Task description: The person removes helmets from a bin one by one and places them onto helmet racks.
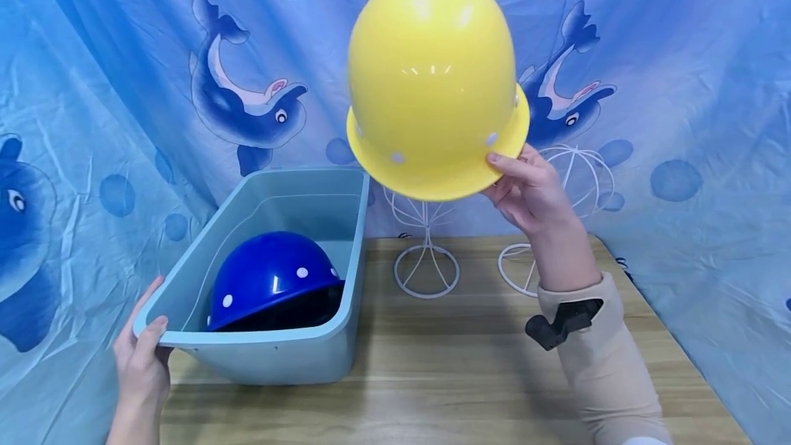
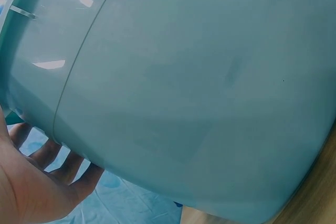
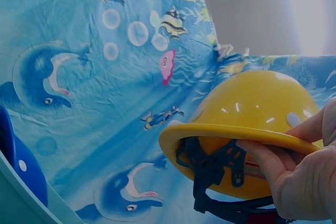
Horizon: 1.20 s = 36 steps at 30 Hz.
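Observation:
My right hand (image 1: 525,187) pinches the brim of a yellow hard hat (image 1: 432,81), raised in front of the curtain. In the right wrist view, black straps (image 3: 210,182) of its inner harness hang below the brim. At the left, my left hand (image 1: 143,356) grips the near left corner of a light blue plastic bin (image 1: 259,340). Inside that bin lies a blue hard hat (image 1: 272,270), tilted, with white dots along its side. The left wrist view shows the bin's outer wall (image 2: 194,77) with my fingers curled at its edge.
Behind the yellow hat stands a white wire stand (image 1: 426,273) on the wooden table (image 1: 432,369). Another wire stand (image 1: 575,163) is partly hidden by my right arm. A blue curtain (image 1: 698,101) with dolphins surrounds the table. A black device (image 1: 562,321) is strapped to my right wrist.

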Tool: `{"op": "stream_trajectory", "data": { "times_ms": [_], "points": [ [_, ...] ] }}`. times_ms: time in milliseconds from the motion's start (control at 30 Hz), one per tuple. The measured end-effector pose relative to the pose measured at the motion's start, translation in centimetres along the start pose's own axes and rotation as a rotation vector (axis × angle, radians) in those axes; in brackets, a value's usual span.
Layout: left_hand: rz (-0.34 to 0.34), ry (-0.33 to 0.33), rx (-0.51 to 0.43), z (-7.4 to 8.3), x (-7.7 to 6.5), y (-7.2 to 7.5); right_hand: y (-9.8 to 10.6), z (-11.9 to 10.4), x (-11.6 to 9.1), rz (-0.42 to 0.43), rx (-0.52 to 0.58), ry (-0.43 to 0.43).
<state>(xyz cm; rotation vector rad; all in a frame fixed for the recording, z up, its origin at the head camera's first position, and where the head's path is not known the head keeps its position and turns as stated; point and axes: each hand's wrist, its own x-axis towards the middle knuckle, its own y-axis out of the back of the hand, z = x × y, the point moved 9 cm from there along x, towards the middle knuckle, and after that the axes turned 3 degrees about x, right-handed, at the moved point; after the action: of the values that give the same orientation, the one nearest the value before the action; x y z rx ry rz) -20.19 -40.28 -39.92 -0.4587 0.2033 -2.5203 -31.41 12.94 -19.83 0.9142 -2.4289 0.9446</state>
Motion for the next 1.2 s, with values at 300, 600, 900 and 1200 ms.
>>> {"op": "stream_trajectory", "data": {
  "times_ms": [300,600,900,1200],
  "points": [
    [-0.007,0.011,0.004,-0.2,0.0,-0.3,1.6,-2.7,-1.4,-0.036,0.136,0.062],
    [0.007,-0.013,0.014,0.2,-0.1,-0.4,3.7,-5.2,-3.1,-0.061,0.322,0.127],
    [0.018,-0.013,0.013,0.2,-0.2,-0.2,6.2,-6.9,-4.7,-0.002,0.352,0.185],
    [0.013,-0.015,0.003,0.2,-0.2,-0.2,8.3,-7.9,-6.4,0.017,0.425,0.195]
  ]
}}
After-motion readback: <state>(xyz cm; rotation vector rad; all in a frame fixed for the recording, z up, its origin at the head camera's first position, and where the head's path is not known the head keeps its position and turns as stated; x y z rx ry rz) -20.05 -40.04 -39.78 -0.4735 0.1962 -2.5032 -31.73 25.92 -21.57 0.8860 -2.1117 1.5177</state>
